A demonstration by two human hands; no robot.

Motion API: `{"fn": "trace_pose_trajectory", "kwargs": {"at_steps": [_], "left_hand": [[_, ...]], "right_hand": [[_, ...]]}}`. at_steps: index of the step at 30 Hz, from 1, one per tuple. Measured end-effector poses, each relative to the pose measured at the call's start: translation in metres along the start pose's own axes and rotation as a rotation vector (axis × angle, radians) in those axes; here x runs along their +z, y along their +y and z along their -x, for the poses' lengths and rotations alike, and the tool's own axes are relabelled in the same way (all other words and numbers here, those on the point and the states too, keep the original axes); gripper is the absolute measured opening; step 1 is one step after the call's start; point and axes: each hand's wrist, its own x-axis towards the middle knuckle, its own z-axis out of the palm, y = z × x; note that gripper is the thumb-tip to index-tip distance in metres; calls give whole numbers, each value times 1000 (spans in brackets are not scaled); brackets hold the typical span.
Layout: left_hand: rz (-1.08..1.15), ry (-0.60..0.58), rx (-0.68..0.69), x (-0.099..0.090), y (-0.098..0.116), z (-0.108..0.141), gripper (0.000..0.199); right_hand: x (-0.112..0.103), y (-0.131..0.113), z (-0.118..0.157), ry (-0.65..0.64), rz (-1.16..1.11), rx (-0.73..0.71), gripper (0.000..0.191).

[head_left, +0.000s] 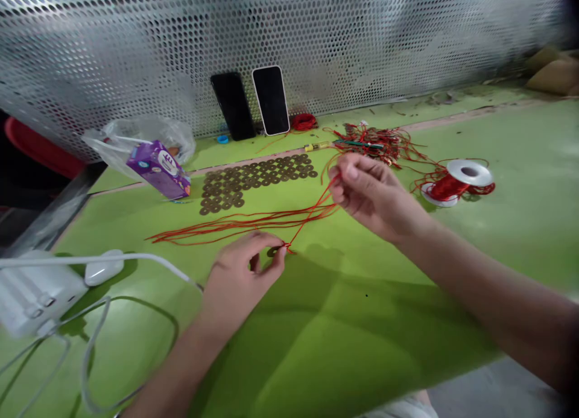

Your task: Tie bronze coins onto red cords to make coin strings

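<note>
My left hand [244, 261] pinches a red cord [304, 220] close to its lower end, where a small knot or loop shows at the fingertips. A dark round coin with a hole [272, 251] sits right by those fingers; whether it hangs on the cord I cannot tell. Up and to the right, my right hand [368, 192] is closed on the cord's other end, and the cord runs taut between both hands. Several cut red cords [217, 226] lie loosely bundled on the green table behind my left hand. Beyond them, holed coins [253, 180] lie in rows.
A spool of red cord [470, 172] stands at right. Behind my right hand lies a pile of corded coins [398, 142] with a yellow-handled tool [318, 146]. Two phones [271, 101] lean on the perforated panel. At left are a purple carton [158, 169], a plastic bag and a white charger [38, 297] with cables.
</note>
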Motion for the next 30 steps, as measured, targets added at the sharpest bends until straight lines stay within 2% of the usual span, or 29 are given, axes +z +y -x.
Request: {"fn": "trace_pose_trajectory", "kwargs": {"at_steps": [4,8,13,17,24,30], "left_hand": [[30,-20,-61,2,1,0,6],[79,-62,-37,4,4,0,6],[213,-221,22,6,10,2,8],[251,-279,-6,3,17,6,9],[355,-305,-36,4,22,6,8],[393,-237,-87,4,18,5,8]], "right_hand": [[0,-9,1,49,74,-32,27],[7,-9,1,89,196,-27,29],[9,3,-7,114,208,16,27],[9,15,-11,96,143,52,29],[13,23,-8,74,103,97,30],[11,30,-7,34,174,101,29]]}}
